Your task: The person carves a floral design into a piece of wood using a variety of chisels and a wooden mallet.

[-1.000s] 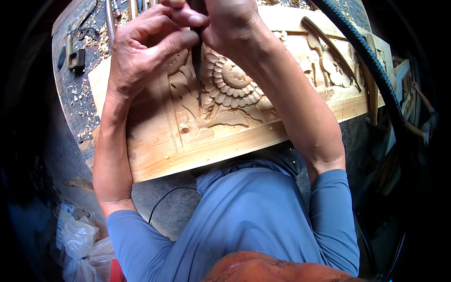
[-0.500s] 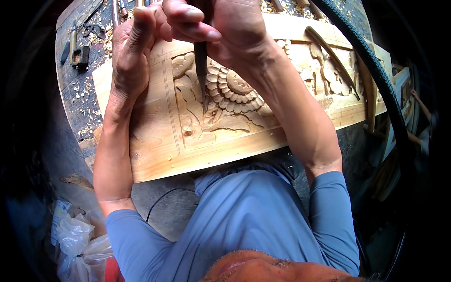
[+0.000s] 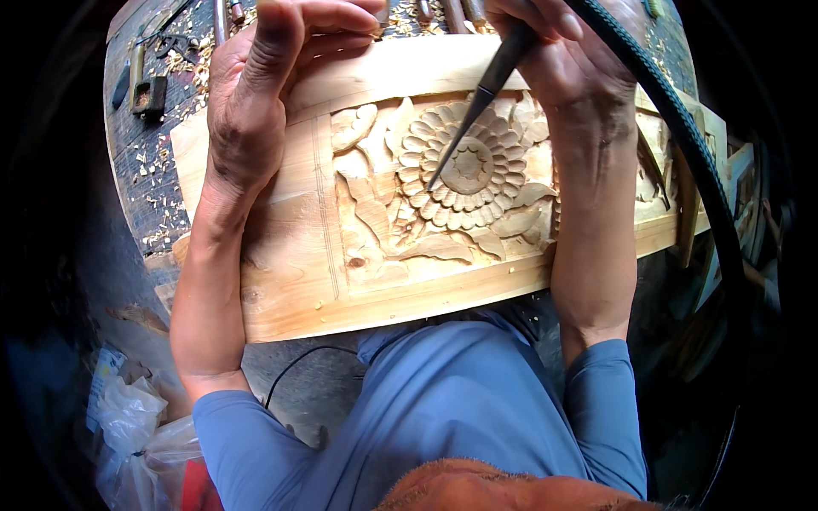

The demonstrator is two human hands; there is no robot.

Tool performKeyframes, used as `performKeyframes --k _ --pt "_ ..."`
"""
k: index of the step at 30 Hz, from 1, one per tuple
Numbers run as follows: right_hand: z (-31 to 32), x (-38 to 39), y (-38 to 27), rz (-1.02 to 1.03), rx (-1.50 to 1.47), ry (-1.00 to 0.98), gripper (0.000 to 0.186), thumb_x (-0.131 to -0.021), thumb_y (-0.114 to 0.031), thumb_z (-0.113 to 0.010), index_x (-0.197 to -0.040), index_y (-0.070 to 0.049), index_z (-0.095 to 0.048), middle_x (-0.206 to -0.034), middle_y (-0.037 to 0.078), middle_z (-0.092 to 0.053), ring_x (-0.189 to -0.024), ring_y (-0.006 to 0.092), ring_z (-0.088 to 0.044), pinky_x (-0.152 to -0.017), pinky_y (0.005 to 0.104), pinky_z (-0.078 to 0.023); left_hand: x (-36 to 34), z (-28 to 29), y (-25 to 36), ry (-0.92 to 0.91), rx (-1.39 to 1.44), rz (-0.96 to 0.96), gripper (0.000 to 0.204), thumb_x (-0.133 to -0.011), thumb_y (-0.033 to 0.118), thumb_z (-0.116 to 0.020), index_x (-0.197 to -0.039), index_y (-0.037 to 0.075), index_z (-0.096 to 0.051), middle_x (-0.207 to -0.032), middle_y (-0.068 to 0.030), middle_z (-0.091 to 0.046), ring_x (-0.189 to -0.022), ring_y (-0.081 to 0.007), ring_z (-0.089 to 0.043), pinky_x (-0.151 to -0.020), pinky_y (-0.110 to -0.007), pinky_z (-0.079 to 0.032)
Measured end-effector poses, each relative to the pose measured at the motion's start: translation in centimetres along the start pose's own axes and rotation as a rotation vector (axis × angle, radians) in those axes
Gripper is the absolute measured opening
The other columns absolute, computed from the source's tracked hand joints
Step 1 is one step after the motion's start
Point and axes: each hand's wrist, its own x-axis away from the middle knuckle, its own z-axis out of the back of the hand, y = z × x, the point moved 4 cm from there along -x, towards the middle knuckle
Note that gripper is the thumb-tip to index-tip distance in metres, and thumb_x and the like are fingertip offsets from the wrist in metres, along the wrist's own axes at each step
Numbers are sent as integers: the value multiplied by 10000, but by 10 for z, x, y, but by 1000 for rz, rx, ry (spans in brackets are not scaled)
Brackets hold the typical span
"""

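A pale wooden board (image 3: 281,247) carved in relief lies in front of me. Its flower (image 3: 469,166) has rings of petals, with leaves around it. My right hand (image 3: 571,60), at the board's far side, is closed around a dark carving tool (image 3: 487,92) that tapers to a point. The tool slants down to the left, its tip over the flower's left petals; whether it touches the wood I cannot tell. My left hand (image 3: 256,94) is above the board's far left part, thumb and fingers apart, with nothing visible in it.
Along the bench's (image 3: 136,192) far side lie several tool handles (image 3: 452,15) among wood shavings. A small metal-headed tool (image 3: 149,95) lies at the far left. A braided dark hose (image 3: 673,94) arcs down the right. A plastic bag (image 3: 132,417) stands at the lower left.
My right hand has moved right, away from my left hand, and the tool now slants instead of standing nearly upright. Its tip has gone from the leaves beside the flower to the petals.
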Motion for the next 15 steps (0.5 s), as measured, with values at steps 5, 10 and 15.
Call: performKeyframes --k 5,10,15 --pt "-27 5 -7 62 237 -2 320 -1092 -351 -547 -955 -63 -576 -707 11 -527 -543 105 -525 -512 261 -423 -2 6 0 -4 -205 -82 820 -1071 689 -397 -1230 -53 -710 -1254 -188 -736 -1148 -227 -716 -1071 -361 -551" --pt "-90 30 -24 235 818 -114 249 -1041 -284 -659 -1044 -36 -655 -743 40 -627 -629 120 -627 -563 271 -508 -6 6 1 34 -147 -77 773 -1072 663 -447 -1229 -44 -716 -1247 -186 -740 -1131 -231 -725 -1066 -365 -561" --pt "-128 102 -8 325 1418 -321 257 -989 -218 -770 -1133 -9 -734 -779 69 -727 -714 134 -729 -614 282 -593 8 19 7 202 -207 -66 685 -1077 629 -499 -1193 -2 -738 -1138 -168 -773 -1055 -227 -749 -978 -352 -604"
